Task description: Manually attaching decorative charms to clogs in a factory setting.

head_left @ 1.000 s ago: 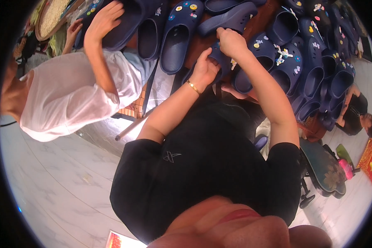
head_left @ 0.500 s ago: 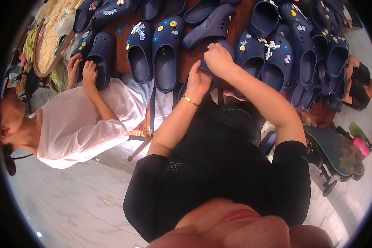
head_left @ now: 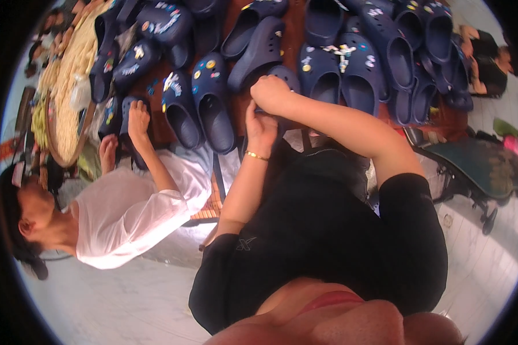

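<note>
Between my arms, at the near table edge, is a navy clog (head_left: 285, 76), mostly covered by my hands. My right hand (head_left: 271, 94) is closed in a fist or pinch over its upper part; whatever is in the fingertips is hidden. Below it my left hand (head_left: 263, 131), with a gold bracelet at the wrist, has its thumb raised and is closed about the clog's side; the other fingers barely show. Just left stands a navy clog with colourful charms (head_left: 210, 103). Beyond my hands another clog (head_left: 259, 52) leans tilted on its side.
More navy clogs (head_left: 362, 75) with charms crowd the reddish-brown table (head_left: 305, 11). At the left a co-worker in a white shirt (head_left: 135, 215) handles a clog. A round tray of pale grains (head_left: 69, 115) lies far left. A dark scooter-like seat (head_left: 475, 164) stands at the right.
The whole view has shifted, so the clogs on the left sit lower. My hands stay together on the same clog, right above left. The co-worker's hand has risen over a clog.
</note>
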Action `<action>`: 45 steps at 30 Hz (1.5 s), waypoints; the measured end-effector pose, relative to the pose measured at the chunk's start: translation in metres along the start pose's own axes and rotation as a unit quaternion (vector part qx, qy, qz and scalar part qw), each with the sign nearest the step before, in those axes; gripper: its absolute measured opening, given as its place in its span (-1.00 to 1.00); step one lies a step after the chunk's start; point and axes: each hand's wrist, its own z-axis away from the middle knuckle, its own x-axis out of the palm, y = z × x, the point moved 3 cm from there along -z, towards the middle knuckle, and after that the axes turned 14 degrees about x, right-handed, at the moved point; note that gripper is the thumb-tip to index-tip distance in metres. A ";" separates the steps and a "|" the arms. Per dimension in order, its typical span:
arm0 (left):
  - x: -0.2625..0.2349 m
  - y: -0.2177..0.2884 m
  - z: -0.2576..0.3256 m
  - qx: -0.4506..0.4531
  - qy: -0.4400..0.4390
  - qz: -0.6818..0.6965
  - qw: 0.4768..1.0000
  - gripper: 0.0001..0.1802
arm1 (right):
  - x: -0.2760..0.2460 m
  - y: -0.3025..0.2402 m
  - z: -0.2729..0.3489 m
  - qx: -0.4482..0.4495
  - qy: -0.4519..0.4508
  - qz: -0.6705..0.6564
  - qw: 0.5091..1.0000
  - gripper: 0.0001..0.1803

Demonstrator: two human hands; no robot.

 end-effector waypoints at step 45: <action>0.016 -0.001 0.016 -0.038 0.001 0.006 0.999 -0.51 | 0.010 0.062 -0.010 0.213 -0.040 -0.312 0.925 -0.59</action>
